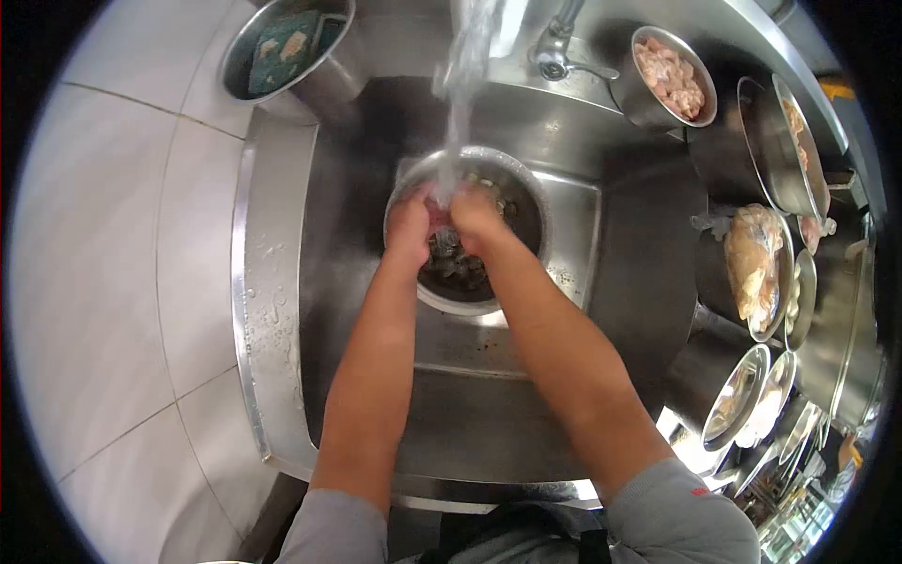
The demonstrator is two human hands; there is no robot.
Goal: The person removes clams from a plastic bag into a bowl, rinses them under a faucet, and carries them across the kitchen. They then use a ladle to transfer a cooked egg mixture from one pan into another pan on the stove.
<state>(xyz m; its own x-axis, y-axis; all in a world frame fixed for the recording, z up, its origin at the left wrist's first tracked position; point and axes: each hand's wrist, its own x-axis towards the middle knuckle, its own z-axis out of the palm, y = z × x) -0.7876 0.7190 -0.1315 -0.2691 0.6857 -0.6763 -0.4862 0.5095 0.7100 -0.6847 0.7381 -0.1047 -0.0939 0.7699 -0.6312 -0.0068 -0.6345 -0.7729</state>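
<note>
Both my hands are close together under the running water (460,80), over a round metal bowl (539,211) standing in the sink. My left hand (411,228) curls in from the left and my right hand (475,218) from the right. Something pinkish-red shows between them, but splash and blur hide whether it is an object or skin. The fingers look curled inward, with their tips hidden. Below and beside the hands, dark wet pieces (460,268), perhaps shells, lie in the bowl.
The steel sink (451,395) surrounds the bowl. A tap lever (592,70) sits behind it. At the back left stands a metal pot (343,70) with green scouring pads. Along the right are a container of raw meat pieces (669,80), a bagged item (754,268) and several metal containers.
</note>
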